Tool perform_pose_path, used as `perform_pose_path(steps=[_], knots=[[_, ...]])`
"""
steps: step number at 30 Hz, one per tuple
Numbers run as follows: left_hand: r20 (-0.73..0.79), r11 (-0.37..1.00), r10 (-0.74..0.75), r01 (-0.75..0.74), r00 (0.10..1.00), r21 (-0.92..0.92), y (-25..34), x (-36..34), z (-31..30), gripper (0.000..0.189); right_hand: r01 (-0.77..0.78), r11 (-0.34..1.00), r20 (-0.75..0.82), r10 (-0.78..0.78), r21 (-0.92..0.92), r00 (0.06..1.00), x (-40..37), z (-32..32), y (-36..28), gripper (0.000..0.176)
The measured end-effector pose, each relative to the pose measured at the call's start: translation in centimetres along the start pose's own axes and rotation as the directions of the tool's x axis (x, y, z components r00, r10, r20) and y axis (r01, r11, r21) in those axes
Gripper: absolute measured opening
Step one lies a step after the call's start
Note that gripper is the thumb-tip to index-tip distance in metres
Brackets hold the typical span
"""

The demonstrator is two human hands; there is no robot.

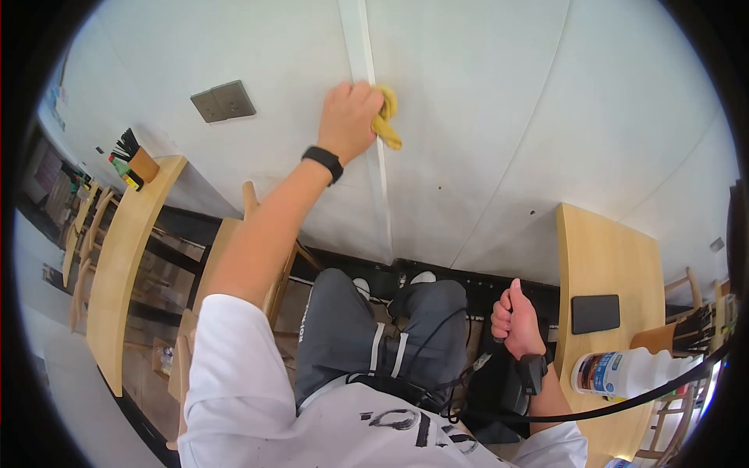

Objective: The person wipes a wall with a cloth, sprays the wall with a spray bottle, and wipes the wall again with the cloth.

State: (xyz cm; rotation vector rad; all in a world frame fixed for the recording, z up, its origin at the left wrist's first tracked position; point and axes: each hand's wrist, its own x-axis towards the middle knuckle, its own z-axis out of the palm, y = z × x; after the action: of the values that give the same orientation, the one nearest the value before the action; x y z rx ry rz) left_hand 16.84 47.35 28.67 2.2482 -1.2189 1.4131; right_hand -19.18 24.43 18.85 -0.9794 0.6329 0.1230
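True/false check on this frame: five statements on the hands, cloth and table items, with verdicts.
1. The left hand holds a yellow cloth against the wall. True.
2. The right hand lies flat and open on the table. False: it is closed in a fist, thumb up, beside the table's edge.
3. The white bottle stands upright. False: it lies on its side on that table.
4. A dark flat rectangle lies on the same table. True.
5. The grey switch plate is on the wall to the right of the cloth. False: it is to the left.
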Motion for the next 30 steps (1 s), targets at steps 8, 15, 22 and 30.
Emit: perform_pose_path(steps=[8, 15, 22, 30], knots=[[0.281, 0.996, 0.068, -0.051, 0.957, -0.068, 4.7, -17.6, 7.4, 0.017, 0.006, 1.000, 0.030, -0.006, -0.023, 1.000, -0.6, 0.4, 1.0, 0.049], [0.437, 0.970, -0.136, 0.209, 0.889, -0.122, 6.7, -25.3, 10.5, 0.015, -0.017, 0.999, 0.014, 0.017, -0.039, 1.000, -0.2, -0.4, 1.2, 0.047], [0.421, 0.927, -0.162, 0.284, 0.892, -0.245, 3.8, -19.8, 7.7, 0.013, -0.012, 1.000, 0.008, 0.012, -0.012, 1.000, 0.5, -0.8, 0.7, 0.048], [-0.335, 0.978, -0.200, 0.169, 0.921, -0.122, -6.9, 8.9, -5.5, 0.020, -0.037, 0.999, -0.002, 0.037, 0.035, 0.999, 1.3, -0.8, 1.2, 0.048]])
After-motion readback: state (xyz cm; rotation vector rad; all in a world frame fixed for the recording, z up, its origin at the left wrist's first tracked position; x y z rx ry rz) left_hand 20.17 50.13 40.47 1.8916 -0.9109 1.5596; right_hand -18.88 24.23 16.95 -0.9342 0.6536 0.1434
